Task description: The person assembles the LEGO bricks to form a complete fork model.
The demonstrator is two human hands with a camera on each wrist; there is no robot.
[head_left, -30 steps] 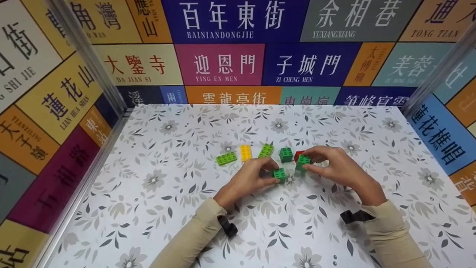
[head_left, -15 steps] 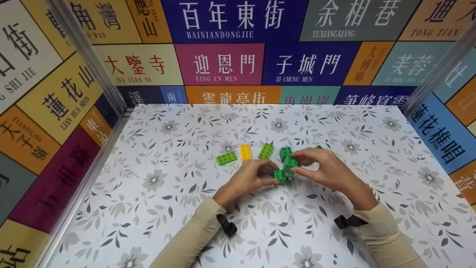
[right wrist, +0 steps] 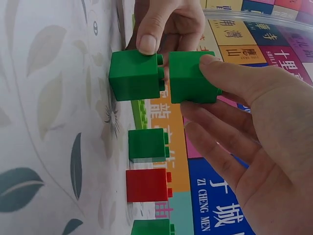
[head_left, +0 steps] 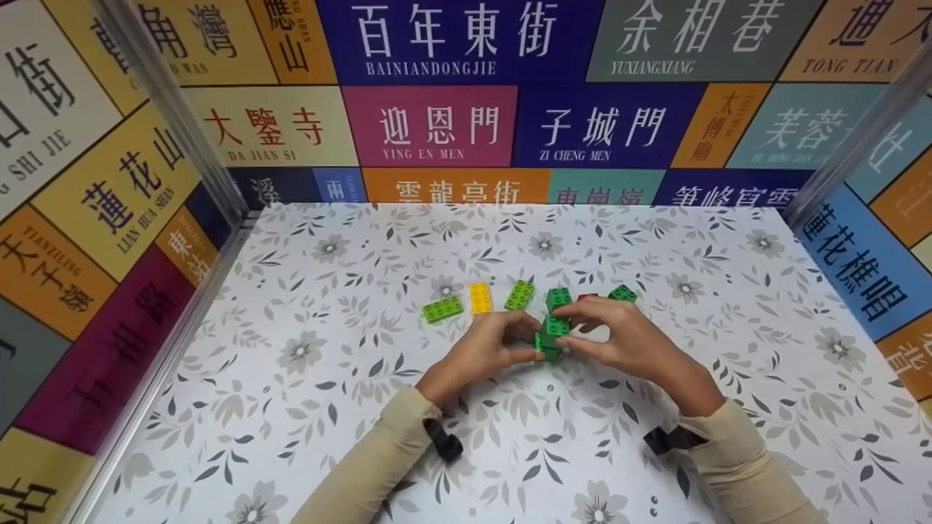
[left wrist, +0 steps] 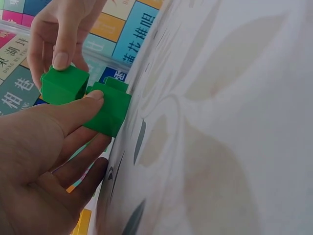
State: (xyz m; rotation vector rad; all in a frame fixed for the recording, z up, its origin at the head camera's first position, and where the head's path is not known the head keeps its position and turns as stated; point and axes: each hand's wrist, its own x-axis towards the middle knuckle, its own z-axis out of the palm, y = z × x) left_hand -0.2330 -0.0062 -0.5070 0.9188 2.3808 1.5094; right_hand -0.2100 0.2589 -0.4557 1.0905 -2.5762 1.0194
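Low on the table, my left hand (head_left: 484, 353) pinches a green building brick (right wrist: 134, 76) between thumb and fingers, its studs facing up. Directly over it, a second green brick (right wrist: 191, 78) is pinched by my right hand (head_left: 630, 338). In the right wrist view a narrow gap separates this brick's underside from the studs of the lower one. Just behind the two stands another green brick (head_left: 559, 297). Beyond my right hand's fingers lie a red brick (right wrist: 146, 185), mostly hidden in the head view, and one more green brick (head_left: 622, 292).
Left of the green bricks lie a yellow brick (head_left: 481, 298) and two flat lime-green bricks, one near the yellow one's left (head_left: 443, 310). A flower-patterned cloth covers the table (head_left: 306, 437). Sign-printed walls (head_left: 437, 124) rise behind and at both sides.
My right hand has brought its green brick leftward, to just over the left hand's brick. The green brick at far right has come into sight. My left hand has stayed nearly still.
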